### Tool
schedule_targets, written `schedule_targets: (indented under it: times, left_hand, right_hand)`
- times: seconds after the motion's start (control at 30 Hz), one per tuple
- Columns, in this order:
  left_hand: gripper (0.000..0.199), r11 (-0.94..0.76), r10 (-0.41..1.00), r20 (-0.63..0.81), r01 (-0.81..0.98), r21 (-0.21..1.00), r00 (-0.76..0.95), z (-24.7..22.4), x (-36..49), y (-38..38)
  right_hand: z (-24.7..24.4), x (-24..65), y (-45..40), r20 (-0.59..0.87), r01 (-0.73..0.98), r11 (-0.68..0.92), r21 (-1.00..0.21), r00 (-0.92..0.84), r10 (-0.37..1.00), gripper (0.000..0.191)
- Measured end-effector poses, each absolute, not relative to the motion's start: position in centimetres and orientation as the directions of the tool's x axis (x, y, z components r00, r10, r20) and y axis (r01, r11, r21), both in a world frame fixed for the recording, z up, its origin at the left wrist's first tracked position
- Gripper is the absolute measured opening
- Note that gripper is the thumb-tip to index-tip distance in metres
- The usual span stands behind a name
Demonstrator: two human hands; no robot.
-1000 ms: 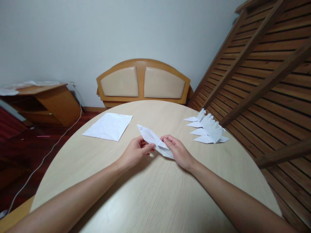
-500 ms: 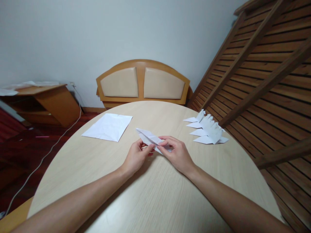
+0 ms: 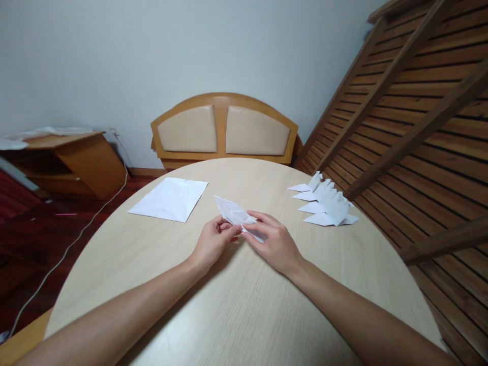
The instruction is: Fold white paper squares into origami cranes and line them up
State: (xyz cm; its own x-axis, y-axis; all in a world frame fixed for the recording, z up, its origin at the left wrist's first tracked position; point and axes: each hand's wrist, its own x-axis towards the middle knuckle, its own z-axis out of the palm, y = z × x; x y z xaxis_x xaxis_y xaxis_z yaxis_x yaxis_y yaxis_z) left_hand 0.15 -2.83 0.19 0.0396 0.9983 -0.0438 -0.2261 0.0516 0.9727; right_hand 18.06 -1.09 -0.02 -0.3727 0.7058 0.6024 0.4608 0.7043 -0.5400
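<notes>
Between my two hands is a folded piece of white paper (image 3: 232,209), creased into a narrow pointed shape, held just over the table. My left hand (image 3: 214,239) grips its lower left edge, thumb on top and fingers curled underneath. My right hand (image 3: 275,243) pinches the right part, and its fingers cover that end. A flat stack of white paper (image 3: 170,200) lies to the left of my hands. On the right stand several folded white paper figures (image 3: 324,201) in a close row, with pointed ends toward the left.
The round, light wooden table (image 3: 244,310) fills the space below me. Behind it stands a wooden headboard (image 3: 221,124) with two cream panels. A slatted wooden frame (image 3: 412,132) leans at the right. A low cabinet (image 3: 82,165) and a white cable (image 3: 82,234) are at the left.
The folded paper has turned in my hands, and more of its broad face shows. My right fingers have shifted slightly along it. The stack and the row of figures stay put.
</notes>
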Motion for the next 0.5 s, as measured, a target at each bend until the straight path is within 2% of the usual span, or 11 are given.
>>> schedule_targets:
  times: [0.17,0.27,0.4,0.43,0.5]
  left_hand:
    - [0.038,0.001,0.999,0.005,-0.154,0.988,0.036,0.02,-0.20,-2.52]
    - [0.035,-0.028,0.997,0.035,-0.105,0.994,0.070,-0.14,-0.22,-2.44]
    - [0.036,-0.094,0.984,0.100,-0.051,0.994,0.146,-0.49,-0.19,-2.46]
    - [0.036,-0.116,0.979,0.120,-0.034,0.993,0.164,-0.58,-0.20,-2.49]
    - [0.036,-0.154,0.971,0.151,0.001,0.988,0.188,-0.71,-0.22,-2.59]
  right_hand:
    - [0.36,18.10,-1.21,0.534,0.378,0.622,-0.686,-0.319,0.783,0.013]
    - [0.48,18.15,-1.13,0.428,0.299,0.491,-0.818,-0.253,0.867,0.009]
    - [0.40,18.20,-0.77,0.223,0.073,0.252,-0.965,-0.277,0.935,0.040]
    - [0.36,18.23,-0.66,0.185,0.038,0.207,-0.978,-0.314,0.931,0.043]
    - [0.28,18.28,-0.46,0.128,0.020,0.146,-0.989,-0.383,0.915,0.036]
